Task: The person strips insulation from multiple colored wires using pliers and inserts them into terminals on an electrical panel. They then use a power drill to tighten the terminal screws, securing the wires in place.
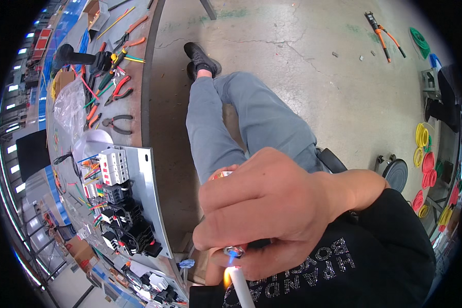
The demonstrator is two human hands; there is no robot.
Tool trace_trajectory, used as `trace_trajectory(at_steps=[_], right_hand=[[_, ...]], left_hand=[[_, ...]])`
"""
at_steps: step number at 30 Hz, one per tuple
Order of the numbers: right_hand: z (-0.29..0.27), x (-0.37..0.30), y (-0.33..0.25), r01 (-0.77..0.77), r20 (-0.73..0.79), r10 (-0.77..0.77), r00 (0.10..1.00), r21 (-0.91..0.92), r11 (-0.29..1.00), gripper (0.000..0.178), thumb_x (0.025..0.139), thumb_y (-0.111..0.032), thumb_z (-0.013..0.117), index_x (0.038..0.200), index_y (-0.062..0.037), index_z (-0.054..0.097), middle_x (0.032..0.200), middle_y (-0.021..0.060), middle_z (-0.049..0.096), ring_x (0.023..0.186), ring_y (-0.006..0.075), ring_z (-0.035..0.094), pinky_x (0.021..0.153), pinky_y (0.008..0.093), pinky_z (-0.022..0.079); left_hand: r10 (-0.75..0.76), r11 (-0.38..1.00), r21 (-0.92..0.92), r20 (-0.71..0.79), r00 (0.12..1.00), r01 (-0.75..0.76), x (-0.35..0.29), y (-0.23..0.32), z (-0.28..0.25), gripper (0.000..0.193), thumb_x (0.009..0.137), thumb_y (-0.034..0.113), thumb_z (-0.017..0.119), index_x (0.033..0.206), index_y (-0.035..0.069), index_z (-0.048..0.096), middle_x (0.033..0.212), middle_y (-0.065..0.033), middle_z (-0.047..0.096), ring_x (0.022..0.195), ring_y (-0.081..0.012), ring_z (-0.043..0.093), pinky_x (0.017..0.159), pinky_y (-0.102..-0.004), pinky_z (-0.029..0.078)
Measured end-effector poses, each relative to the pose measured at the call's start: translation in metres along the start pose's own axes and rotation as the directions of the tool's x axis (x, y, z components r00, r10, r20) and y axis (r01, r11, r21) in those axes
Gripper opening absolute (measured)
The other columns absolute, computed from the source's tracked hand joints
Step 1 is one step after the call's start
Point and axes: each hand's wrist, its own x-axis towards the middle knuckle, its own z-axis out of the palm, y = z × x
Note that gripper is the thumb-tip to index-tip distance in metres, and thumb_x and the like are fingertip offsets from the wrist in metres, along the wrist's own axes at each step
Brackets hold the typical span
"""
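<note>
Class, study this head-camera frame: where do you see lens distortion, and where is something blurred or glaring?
Head view: the workbench edge bows with the fisheye and the corners go black; the right hand, very close, looks oversized and soft; the small flame at the white tube glows brightly.

- This is an electrical workshop or training hall, with an industrial look throughout.
- At nine o'clock a long curved worktop (pixel 148 92) carries a grey mounting panel (pixel 150 195) fitted with white and black breakers and contactors (pixel 119 205), wired in many colours.
- Toward eleven o'clock, pliers and cutters with red and orange handles (pixel 119 88) lie scattered on the same worktop among loose wire ends.
- The bare concrete floor (pixel 303 56) is stained and cracked; a large orange-handled crimping tool (pixel 382 35) lies on it at one o'clock.
- At three o'clock, coils of wire in yellow, red and green (pixel 425 154) are stacked at the edge.
- Rows of ceiling lights or windows (pixel 15 92) show at ten o'clock.
</note>
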Motion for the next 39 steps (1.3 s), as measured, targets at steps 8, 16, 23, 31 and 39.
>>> trace_trajectory(at_steps=[8,16,23,31,39], right_hand=[[-0.004,0.0,-0.004,-0.041,0.039,0.042,0.998,-0.022,0.999,0.016,0.079,-0.013,0.078,0.092,-0.0052,0.073,0.076,0.0039,0.056,0.06,0.022,0.061,0.05,0.0311,0.044],[-0.009,0.009,0.001,-0.265,0.132,0.271,0.954,-0.059,0.962,0.023,0.085,-0.015,0.078,0.104,-0.0055,0.069,0.087,0.0091,0.065,0.072,0.0279,0.068,0.06,0.0356,0.053],[-0.037,-0.041,0.124,-0.674,0.101,0.749,0.655,-0.371,0.639,0.045,0.1,-0.032,0.072,0.135,-0.0048,0.065,0.114,0.0126,0.074,0.103,0.0213,0.071,0.091,0.0353,0.056],[-0.022,-0.045,0.119,-0.714,0.186,0.782,0.595,-0.324,0.621,0.068,0.091,-0.025,0.085,0.149,-0.0018,0.056,0.126,0.0148,0.072,0.12,0.02,0.067,0.104,0.0348,0.053],[-0.015,-0.05,0.119,-0.705,0.129,0.779,0.613,-0.356,0.613,0.058,0.087,-0.018,0.083,0.139,-0.0005,0.065,0.12,0.0171,0.075,0.109,0.0254,0.074,0.096,0.0363,0.057]], left_hand=[[0.018,1.0,0.006,0.011,1.0,-0.018,0.0,-0.004,-0.001,0.052,0.111,0.036,0.048,0.148,-0.001,0.049,0.144,-0.0171,0.058,0.129,-0.0306,0.059,0.111,-0.0462,0.05],[0.101,0.995,0.019,0.059,0.993,-0.102,0.007,-0.01,-0.013,0.043,0.112,0.026,0.049,0.145,0.0,0.053,0.139,-0.0159,0.061,0.124,-0.0285,0.062,0.107,-0.0449,0.053],[-0.032,0.999,-0.015,0.147,0.989,0.034,0.035,0.004,0.002,0.05,0.112,0.04,0.044,0.138,0.0,0.06,0.142,-0.02,0.064,0.132,-0.0349,0.061,0.112,-0.0521,0.048],[-0.003,1.0,-0.021,0.176,0.984,0.007,0.04,0.02,0.032,0.063,0.112,0.052,0.038,0.154,0.005,0.045,0.154,-0.0149,0.055,0.139,-0.0335,0.057,0.112,-0.0587,0.049],[0.009,0.999,-0.048,0.144,0.99,-0.002,0.05,0.011,0.023,0.068,0.111,0.062,0.038,0.152,0.008,0.046,0.15,-0.013,0.057,0.137,-0.0281,0.058,0.113,-0.0541,0.048]])
